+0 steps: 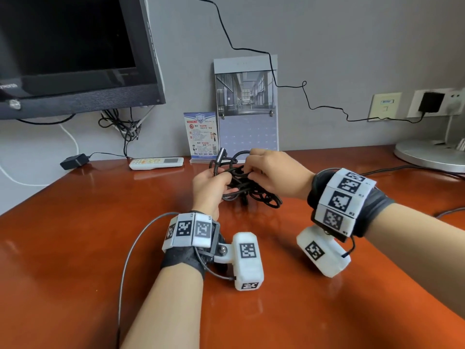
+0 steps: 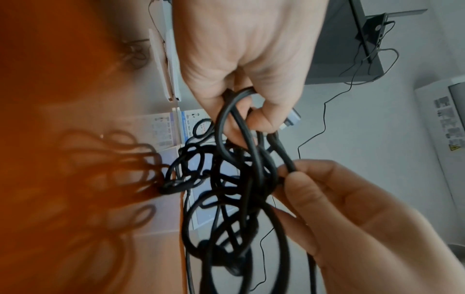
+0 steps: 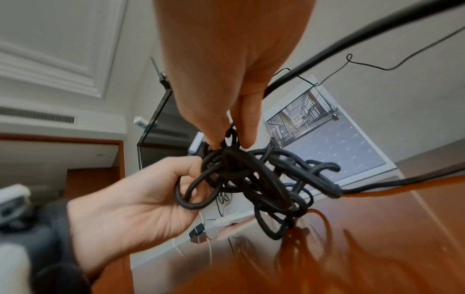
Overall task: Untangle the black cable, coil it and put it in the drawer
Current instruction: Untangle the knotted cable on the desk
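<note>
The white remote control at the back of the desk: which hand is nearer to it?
Left. The left hand grips the black cable just right of the white remote control; the right hand pinches the tangle farther right.

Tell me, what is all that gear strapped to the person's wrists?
Each bare forearm wears a dark fabric wrap at the wrist. Over it sits a band of white blocks printed with black-and-white square codes: one on the left wrist, one on the right wrist. A chunky white camera box with the same codes hangs under each band. A thin grey wire loops off the left one.
</note>
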{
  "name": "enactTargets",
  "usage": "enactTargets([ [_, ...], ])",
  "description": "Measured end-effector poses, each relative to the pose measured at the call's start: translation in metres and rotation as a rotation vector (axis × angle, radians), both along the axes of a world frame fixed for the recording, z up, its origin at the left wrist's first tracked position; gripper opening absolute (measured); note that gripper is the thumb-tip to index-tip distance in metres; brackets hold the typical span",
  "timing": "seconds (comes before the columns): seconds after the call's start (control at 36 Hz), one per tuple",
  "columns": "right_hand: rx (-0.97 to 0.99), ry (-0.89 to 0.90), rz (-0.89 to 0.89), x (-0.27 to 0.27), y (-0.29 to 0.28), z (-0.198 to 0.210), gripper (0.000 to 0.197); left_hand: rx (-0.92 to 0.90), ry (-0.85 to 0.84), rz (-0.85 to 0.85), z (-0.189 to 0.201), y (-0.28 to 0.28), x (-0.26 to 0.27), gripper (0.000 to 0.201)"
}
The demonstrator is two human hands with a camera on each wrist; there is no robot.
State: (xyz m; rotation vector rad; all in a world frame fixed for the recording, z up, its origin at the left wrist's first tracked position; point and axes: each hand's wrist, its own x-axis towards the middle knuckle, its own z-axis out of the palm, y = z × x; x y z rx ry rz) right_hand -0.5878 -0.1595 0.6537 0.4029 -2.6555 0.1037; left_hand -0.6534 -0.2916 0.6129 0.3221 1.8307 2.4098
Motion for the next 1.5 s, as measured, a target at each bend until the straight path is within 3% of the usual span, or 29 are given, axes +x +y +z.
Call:
enactTargets([
  [0.14,-0.167,0.054,0.005,0.0,-0.004,0.001,0.015,-0.017,-0.014,0.003,-0.002,0.0,-0.003,0.03],
  [0.22,-0.037,0.032,-0.172,-0.003,-0.015,0.002,0.02,-0.065,-0.042,-0.015,-0.003,0.002,-0.003,0.028],
  [0.31,0.115,0.017,-0.228,-0.008,-0.022,0.004,0.021,-0.065,-0.041,0.003,-0.003,0.001,-0.004,0.028],
  [0.39,0.147,0.006,-0.118,-0.01,-0.021,0.007,0.021,-0.005,-0.024,0.017,-0.003,-0.002,-0.004,0.028],
  [0.47,0.025,-0.024,0.033,-0.006,-0.012,0.009,0.02,0.045,-0.001,0.01,0.0,-0.005,-0.003,0.029],
  [0.56,-0.103,-0.163,0.055,0.0,-0.008,0.007,0.011,0.032,0.007,-0.01,-0.001,-0.006,-0.004,0.03],
  [0.61,-0.041,-0.213,-0.024,0.002,-0.01,0.003,0.028,0.008,0.01,-0.03,-0.001,-0.005,-0.003,0.029],
  [0.69,0.203,-0.097,-0.174,0.001,-0.016,0.001,0.057,-0.028,0.013,-0.024,-0.002,-0.002,-0.002,0.031],
  [0.72,0.23,-0.067,-0.171,-0.002,-0.016,0.001,0.057,-0.034,0.009,-0.018,-0.002,-0.003,-0.002,0.032],
  [0.81,0.145,-0.125,0.01,-0.004,-0.017,0.002,0.038,-0.037,0.006,-0.016,-0.003,-0.006,-0.002,0.027],
  [0.89,0.099,-0.263,0.135,0.003,-0.018,0.004,0.034,-0.04,0.003,-0.004,-0.004,-0.009,-0.003,0.02],
  [0.97,0.037,-0.284,0.079,0.009,-0.026,0.003,0.029,-0.02,-0.028,0.021,-0.007,-0.011,-0.007,0.018],
  [1.06,-0.09,-0.302,-0.076,0.012,-0.043,0.002,0.04,-0.003,-0.041,0.017,-0.012,-0.013,-0.01,0.021],
  [1.14,0.0,-0.192,-0.171,0.008,-0.053,0.001,0.04,-0.001,-0.038,0.0,-0.011,-0.013,-0.007,0.026],
  [1.19,0.006,-0.137,-0.121,0.007,-0.053,0.0,0.026,0.032,-0.081,0.003,-0.009,-0.015,-0.008,0.028],
  [1.25,-0.022,-0.209,-0.036,0.01,-0.051,0.003,0.012,0.045,-0.113,0.024,-0.01,-0.018,-0.01,0.028],
  [1.36,-0.139,-0.393,0.019,0.014,-0.041,0.01,0.031,0.044,-0.121,0.044,-0.013,-0.02,-0.012,0.024],
  [1.42,-0.068,-0.36,-0.007,0.015,-0.041,0.009,0.036,0.064,-0.131,0.043,-0.013,-0.018,-0.012,0.025],
  [1.5,0.074,-0.12,-0.033,0.011,-0.051,0.006,0.046,0.044,-0.105,0.002,-0.012,-0.019,-0.01,0.023],
])
